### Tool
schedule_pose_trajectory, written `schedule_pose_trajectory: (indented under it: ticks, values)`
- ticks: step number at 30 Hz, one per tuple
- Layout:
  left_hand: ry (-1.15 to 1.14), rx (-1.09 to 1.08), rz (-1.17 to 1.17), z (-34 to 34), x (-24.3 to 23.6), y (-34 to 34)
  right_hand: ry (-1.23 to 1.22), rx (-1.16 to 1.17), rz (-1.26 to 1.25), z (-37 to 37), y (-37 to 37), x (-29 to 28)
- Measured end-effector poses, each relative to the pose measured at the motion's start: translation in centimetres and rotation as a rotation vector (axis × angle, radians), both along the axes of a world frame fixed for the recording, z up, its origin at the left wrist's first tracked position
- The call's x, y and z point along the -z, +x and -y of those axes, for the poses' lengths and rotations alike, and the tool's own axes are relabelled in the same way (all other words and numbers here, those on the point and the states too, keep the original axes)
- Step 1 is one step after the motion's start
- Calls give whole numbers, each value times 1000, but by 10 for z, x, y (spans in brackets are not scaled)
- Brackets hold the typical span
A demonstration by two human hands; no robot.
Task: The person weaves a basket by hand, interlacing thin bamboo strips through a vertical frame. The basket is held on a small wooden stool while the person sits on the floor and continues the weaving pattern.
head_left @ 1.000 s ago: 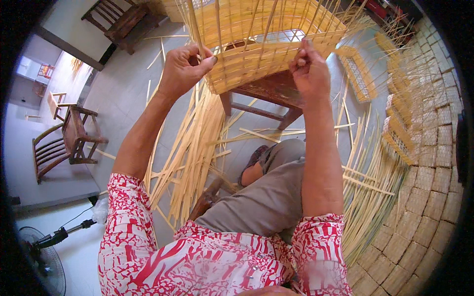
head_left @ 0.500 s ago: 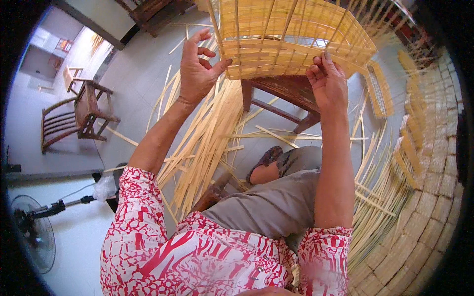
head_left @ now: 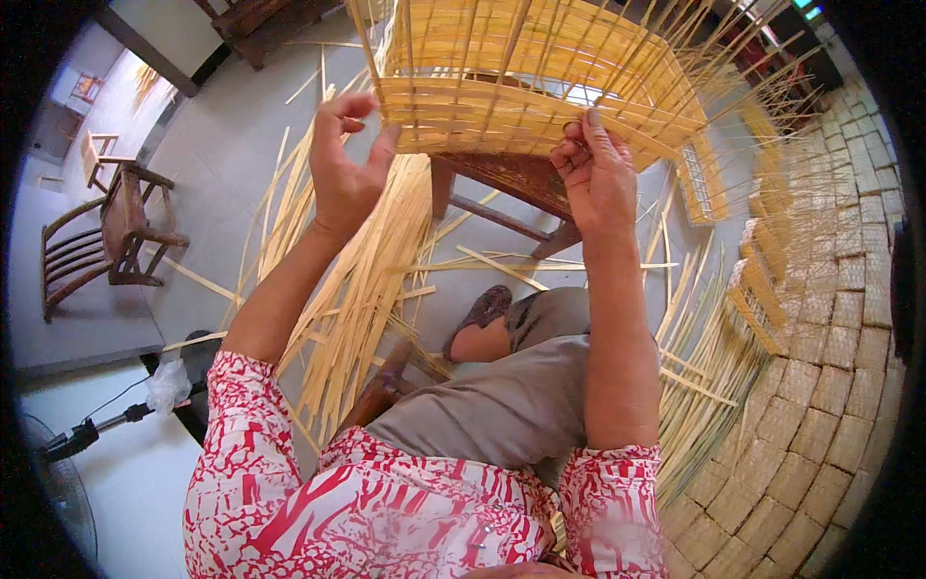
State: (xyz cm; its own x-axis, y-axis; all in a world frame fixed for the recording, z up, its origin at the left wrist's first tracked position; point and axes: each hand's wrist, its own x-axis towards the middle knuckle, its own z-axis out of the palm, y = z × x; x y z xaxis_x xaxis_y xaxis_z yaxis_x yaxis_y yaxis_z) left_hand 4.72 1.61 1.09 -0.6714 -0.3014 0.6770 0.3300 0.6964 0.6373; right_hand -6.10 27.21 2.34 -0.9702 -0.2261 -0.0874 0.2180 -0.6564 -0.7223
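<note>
A yellow woven bamboo basket (head_left: 502, 106) with tall upright stakes rests on a dark wooden stool (head_left: 502, 179). My left hand (head_left: 347, 164) is at the basket's left corner, fingers apart; whether the fingertips touch it is unclear. On the front wall's right part, my right hand (head_left: 593, 169) pinches a flat bamboo strip (head_left: 646, 132) that slants toward the right corner. Long pale strips (head_left: 357, 289) lie on the floor below, left of my bent leg (head_left: 463, 396) in grey trousers.
A wooden chair (head_left: 125, 227) stands at the left, with a fan (head_left: 77, 434) at lower left. On the right are smaller yellow woven baskets (head_left: 752, 299), a pile of thin strips (head_left: 714, 386) and rows of straw-coloured woven blocks (head_left: 820, 425).
My left hand has released the corner stake it gripped a second ago and opened. My right hand still holds near the same part of the front wall. The view has shifted slightly.
</note>
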Motion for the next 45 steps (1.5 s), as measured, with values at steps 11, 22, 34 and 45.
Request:
schedule_pose_trajectory:
  ticks: [11,22,34,45]
  values:
    - [-570,187,3,-74,-51,-77,-32,67,-85,-9,9,-1]
    - [-223,610,53,-60,-61,-82,110,-139,-307,1,9,-35]
    - [-194,688,53,-59,-62,-101,667,318,-713,11,9,-44]
    - [-76,391,152,-84,-64,-107,-175,136,8,11,23,-29]
